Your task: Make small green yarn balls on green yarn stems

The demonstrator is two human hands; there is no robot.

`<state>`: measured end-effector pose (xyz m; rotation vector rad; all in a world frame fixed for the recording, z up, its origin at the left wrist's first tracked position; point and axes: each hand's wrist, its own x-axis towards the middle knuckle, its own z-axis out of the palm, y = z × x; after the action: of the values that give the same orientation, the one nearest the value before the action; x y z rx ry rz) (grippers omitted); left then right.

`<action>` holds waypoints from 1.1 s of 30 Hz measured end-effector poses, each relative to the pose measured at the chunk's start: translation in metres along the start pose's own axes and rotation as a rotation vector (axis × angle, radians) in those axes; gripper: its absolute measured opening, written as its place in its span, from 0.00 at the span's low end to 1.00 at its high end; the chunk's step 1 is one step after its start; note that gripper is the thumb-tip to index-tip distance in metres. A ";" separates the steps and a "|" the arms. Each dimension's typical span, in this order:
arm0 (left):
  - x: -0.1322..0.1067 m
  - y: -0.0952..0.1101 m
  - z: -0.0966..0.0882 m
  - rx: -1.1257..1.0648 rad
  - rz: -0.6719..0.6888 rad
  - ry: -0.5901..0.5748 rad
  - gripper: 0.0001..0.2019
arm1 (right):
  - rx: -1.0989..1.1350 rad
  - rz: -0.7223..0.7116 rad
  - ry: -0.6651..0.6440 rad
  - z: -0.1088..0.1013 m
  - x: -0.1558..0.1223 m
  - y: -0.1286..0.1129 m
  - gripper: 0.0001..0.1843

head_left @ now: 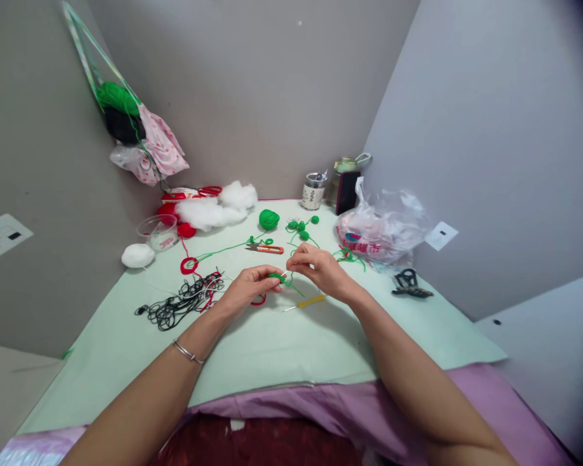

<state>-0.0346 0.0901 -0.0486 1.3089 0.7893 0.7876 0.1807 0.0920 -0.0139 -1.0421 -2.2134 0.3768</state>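
Observation:
My left hand [255, 285] is closed on a small green crocheted piece [276, 277], held just above the table. Beside it, my right hand [315, 265] pinches a thin whitish thing [285, 274] that meets the green piece; whether it is a needle I cannot tell. A green yarn end [295, 288] hangs below the fingers. Under the right hand lies a crochet hook with a yellow handle [311, 301]. Partly hidden by the left hand is a red piece [258, 300]. Orange-handled thread snips [268, 248] lie just beyond both hands.
Tangled black cord [179, 304] and a red ring [189, 265] lie left. Farther back are white stuffing [208, 212], a green yarn ball [269, 219], small green balls [304, 235], a pen tin [313, 192], a phone [347, 193] and a plastic bag [383, 226]. A black claw clip [411, 285] lies right.

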 end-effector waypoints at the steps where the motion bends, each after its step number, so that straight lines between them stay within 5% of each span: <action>1: 0.000 0.000 0.000 -0.005 0.003 -0.003 0.15 | -0.003 0.004 0.001 0.000 0.000 0.000 0.07; 20: 0.000 -0.001 0.000 -0.075 0.020 -0.009 0.15 | 0.100 0.069 0.046 0.007 0.001 -0.001 0.06; 26: 0.002 -0.002 0.001 -0.110 -0.003 0.052 0.16 | 0.285 0.103 0.020 0.021 0.000 -0.009 0.09; 33: 0.004 -0.003 0.001 -0.124 0.038 0.127 0.13 | 0.005 0.041 0.054 0.029 -0.001 -0.015 0.10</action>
<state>-0.0313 0.0922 -0.0516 1.1746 0.8043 0.9429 0.1531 0.0819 -0.0288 -1.0846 -2.1453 0.3681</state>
